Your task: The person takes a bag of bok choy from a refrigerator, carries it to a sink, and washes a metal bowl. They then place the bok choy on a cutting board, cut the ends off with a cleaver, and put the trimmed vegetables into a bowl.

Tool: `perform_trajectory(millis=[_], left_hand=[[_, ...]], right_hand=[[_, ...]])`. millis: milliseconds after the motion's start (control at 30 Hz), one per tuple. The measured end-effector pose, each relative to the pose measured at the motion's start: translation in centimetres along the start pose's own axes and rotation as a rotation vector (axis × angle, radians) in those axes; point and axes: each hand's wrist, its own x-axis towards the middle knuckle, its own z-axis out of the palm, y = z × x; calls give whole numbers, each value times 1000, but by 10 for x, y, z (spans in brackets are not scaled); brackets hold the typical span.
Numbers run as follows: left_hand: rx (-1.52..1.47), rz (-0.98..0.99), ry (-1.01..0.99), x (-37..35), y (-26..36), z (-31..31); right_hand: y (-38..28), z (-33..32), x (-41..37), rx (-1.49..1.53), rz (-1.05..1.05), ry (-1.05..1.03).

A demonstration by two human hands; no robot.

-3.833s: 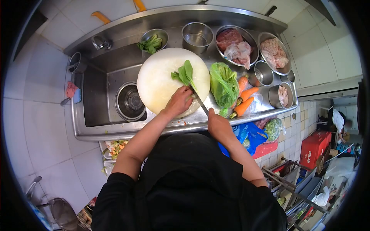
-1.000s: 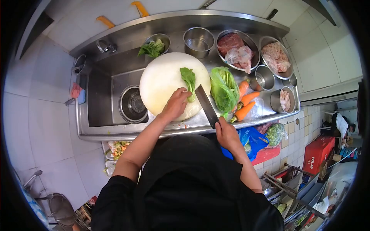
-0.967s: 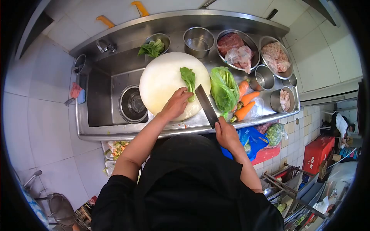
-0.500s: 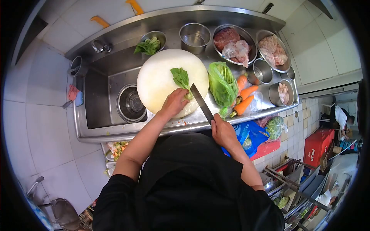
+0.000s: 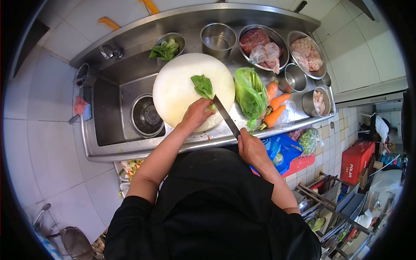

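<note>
A head of bok choy [image 5: 202, 86] lies on the round white cutting board [image 5: 171, 82], its leaves pointing away from me. My left hand [image 5: 197, 115] grips its stem end near the board's front right, fingers curled over it. In my right hand [image 5: 251, 149] is the handle of a kitchen knife [image 5: 226, 116]. The blade slants up and left, its tip end right beside the bok choy stem and my left fingertips. More leafy greens [image 5: 167, 49] fill a small metal bowl behind the board.
Right of the board lie a green bag of vegetables [image 5: 250, 93] and several carrots [image 5: 274, 117]. Beyond them stand an empty metal pot [image 5: 218, 41] and bowls of raw meat [image 5: 255, 41]. The sink basin [image 5: 108, 112] is at left. A person [image 5: 382, 128] bends over far right.
The knife tip has shifted slightly left, nearer the bok choy stem. My left hand keeps its hold and has hardly moved.
</note>
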Motion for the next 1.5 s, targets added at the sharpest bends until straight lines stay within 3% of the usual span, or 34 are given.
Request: perform_trajectory(millis=[433,667,767,867,967,1033,1167,1233,1267,1333,1433,1500], left_hand=[[-35,-40,-9,-1,0,1],[20,-48,-79,-9,-4,-6],[39,13,-55,-8,-3,-9],[47,19,-108,-4,1,-19],[84,82,-66,12,14,-31],[382,360,5,37,27,-34],[570,585,-67,78,4,-26],[530,393,-388,89,1,-35],[543,393,-381,90,0,-42],[471,210,-476,84,-8,-59],[337,77,-221,99,-53,-98],[411,36,-11,131,-71,-144]], right_hand=[[5,11,27,-161,62,-187],[8,5,39,5,41,-107],[5,-1,31,81,124,-69],[10,-10,17,134,122,48],[14,-23,-1,186,157,50],[21,-27,-13,220,144,144],[33,-32,-32,196,168,281],[45,-34,-44,257,189,281],[50,-34,-50,321,225,274],[59,-37,-66,333,234,284],[68,-41,-90,405,338,283],[79,-38,-104,436,426,292]])
